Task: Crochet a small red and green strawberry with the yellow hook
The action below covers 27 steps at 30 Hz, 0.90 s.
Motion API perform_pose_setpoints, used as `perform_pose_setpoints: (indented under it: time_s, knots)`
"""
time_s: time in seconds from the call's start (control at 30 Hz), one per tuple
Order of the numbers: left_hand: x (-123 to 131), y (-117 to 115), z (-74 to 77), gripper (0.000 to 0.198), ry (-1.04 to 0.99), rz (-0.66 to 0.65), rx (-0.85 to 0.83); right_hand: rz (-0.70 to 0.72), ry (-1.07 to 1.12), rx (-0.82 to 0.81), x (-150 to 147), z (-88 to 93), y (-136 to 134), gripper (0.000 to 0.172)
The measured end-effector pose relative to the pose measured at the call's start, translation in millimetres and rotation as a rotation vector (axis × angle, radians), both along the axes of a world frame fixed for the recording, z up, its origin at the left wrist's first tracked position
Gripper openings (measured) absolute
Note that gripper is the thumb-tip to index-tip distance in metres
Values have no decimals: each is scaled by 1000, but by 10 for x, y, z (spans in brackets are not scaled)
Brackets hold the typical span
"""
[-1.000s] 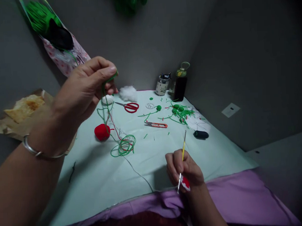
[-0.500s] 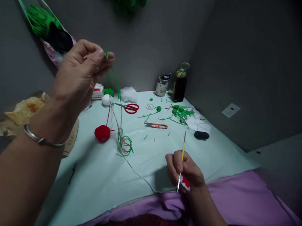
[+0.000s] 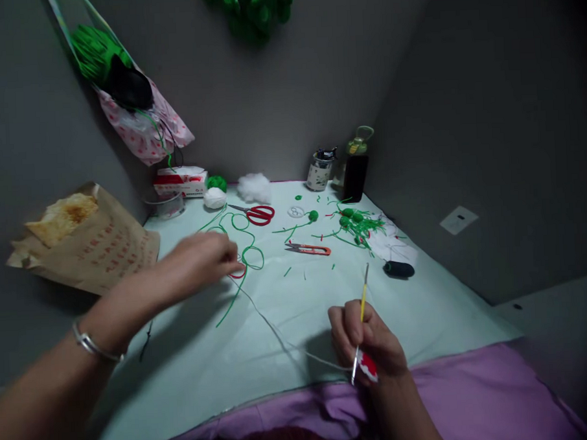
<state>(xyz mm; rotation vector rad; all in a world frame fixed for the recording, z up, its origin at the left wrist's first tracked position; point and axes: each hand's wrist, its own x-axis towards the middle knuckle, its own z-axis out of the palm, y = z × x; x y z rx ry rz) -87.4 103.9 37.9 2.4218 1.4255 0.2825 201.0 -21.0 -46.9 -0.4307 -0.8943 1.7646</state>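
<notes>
Green yarn (image 3: pixel 230 302) lies loose in loops near the middle of the table (image 3: pixel 424 305), one strand trailing toward the near edge. The left hand (image 3: pixel 202 259) is down on those loops with its fingers bunched. It is blurred, and I cannot tell whether it pinches a strand or only touches it. The right hand (image 3: pixel 371 340), at the near edge, is closed around a crochet hook (image 3: pixel 361 308) and a small red-and-white piece (image 3: pixel 368 367). A white thread (image 3: pixel 273 328) runs from there toward the loops.

By the look of it, the work is partway. A heap of green balls with stems (image 3: pixel 354 222) sits toward the far right corner, apparently finished, while the piece in hand is tiny and the yarn is not yet on the hook. Red scissors (image 3: pixel 259 214) and orange snips (image 3: pixel 308 248) lie beyond the loops.
</notes>
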Motion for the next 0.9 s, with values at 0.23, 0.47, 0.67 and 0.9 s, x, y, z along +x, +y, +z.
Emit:
perform_pose_setpoints:
  time_s: [0.23, 0.47, 0.67, 0.9]
  knots:
    - [16, -172, -410, 21, -154, 1, -178, 19, 50, 27, -42, 17, -2, 28]
    - [129, -312, 50, 16, -1134, 240, -246, -4, -40, -186, -129, 191, 81, 24]
    - [628, -777, -294, 11, -1099, 197, -277, 0, -95, -291, -393, 308, 112, 33]
    - [922, -963, -471, 13, -1202, 223, -518, -54, -174, -298, -462, 247, 73, 29]
